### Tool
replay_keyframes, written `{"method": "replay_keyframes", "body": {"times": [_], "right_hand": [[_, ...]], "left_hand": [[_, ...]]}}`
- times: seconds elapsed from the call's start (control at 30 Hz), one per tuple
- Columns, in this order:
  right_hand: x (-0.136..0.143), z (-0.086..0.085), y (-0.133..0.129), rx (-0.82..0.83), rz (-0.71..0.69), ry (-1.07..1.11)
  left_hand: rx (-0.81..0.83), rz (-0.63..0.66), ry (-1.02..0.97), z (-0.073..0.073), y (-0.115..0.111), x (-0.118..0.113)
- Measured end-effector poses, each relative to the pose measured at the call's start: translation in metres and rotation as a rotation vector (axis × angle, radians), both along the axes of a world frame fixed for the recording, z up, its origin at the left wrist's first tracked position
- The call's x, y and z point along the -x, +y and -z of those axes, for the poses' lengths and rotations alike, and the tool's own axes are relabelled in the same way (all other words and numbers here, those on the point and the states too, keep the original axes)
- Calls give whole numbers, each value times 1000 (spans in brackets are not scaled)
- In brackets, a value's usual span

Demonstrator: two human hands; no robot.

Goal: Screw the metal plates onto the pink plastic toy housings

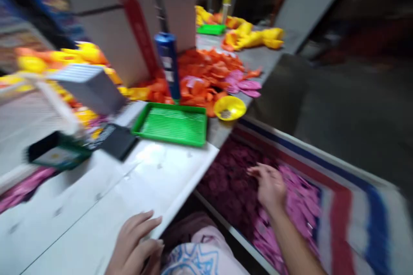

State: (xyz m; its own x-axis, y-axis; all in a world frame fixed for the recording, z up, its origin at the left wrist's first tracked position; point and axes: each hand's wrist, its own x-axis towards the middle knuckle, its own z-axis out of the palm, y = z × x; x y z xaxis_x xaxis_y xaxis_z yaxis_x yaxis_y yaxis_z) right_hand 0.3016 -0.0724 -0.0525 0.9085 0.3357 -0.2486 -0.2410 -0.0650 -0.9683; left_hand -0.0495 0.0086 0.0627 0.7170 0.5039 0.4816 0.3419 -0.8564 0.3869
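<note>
My left hand (137, 240) is over the front edge of the white tabletop (155, 176), fingers apart and slightly bent, with nothing in it. My right hand (271, 184) hangs above a striped fabric bin (342, 215) that holds many pink pieces (300, 197). Its fingers are bent and blurred, and whether anything is between them cannot be made out. Beyond the left hand, a green ridged tray (172, 124) lies at the table's back edge. A yellow bowl (229, 108) with small things inside stands to the right of the tray.
Orange pieces (209, 68) and a pink piece (241, 84) lie behind the tray, near an upright blue tool (167, 64). At left are a grey box (90, 88), a dark green box (58, 150) and a black pad (116, 139). Yellow pieces (258, 38) lie farther back.
</note>
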Motion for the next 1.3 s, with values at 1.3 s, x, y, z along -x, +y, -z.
{"method": "replay_keyframes", "body": {"times": [1.3], "right_hand": [[337, -58, 212, -440, -1822, 1583]], "left_hand": [[1256, 311, -1671, 23, 92, 185]]}}
